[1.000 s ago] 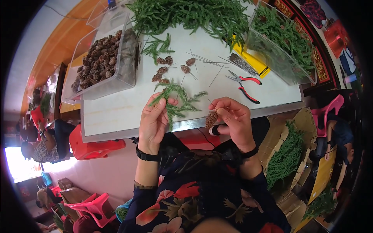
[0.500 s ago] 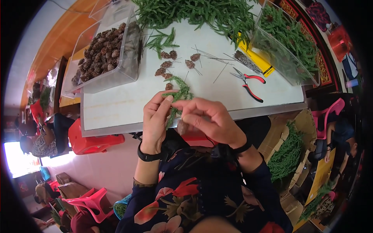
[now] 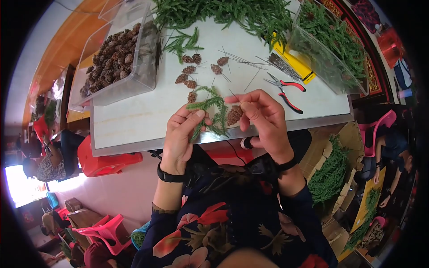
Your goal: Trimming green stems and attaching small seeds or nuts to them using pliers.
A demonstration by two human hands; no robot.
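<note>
My left hand (image 3: 179,131) is closed, pinching a green artificial pine sprig (image 3: 220,117) just over the table's near edge. Just right of the sprig, a brown pine cone (image 3: 233,115) hangs from the closed thumb and fingers of my right hand (image 3: 268,119). A thin wire end shows above those fingers. Whether the cone touches the sprig's tips I cannot tell. Beyond my hands lie several loose pine cones (image 3: 188,70) with thin wires on them. Pliers with red and black handles (image 3: 286,91) rest on the table to the right.
A clear bin of pine cones (image 3: 114,60) stands at the left. Green sprigs (image 3: 223,15) are heaped at the back, and another clear bin (image 3: 328,62) holds more at right. Loose wires (image 3: 243,60) lie by a yellow packet (image 3: 297,64). Below right is a cardboard box (image 3: 344,178).
My right hand has moved right and up from the sprig. The pine cone, low beside my fingers before, now hangs higher, over the table edge. My left hand keeps its pinch.
</note>
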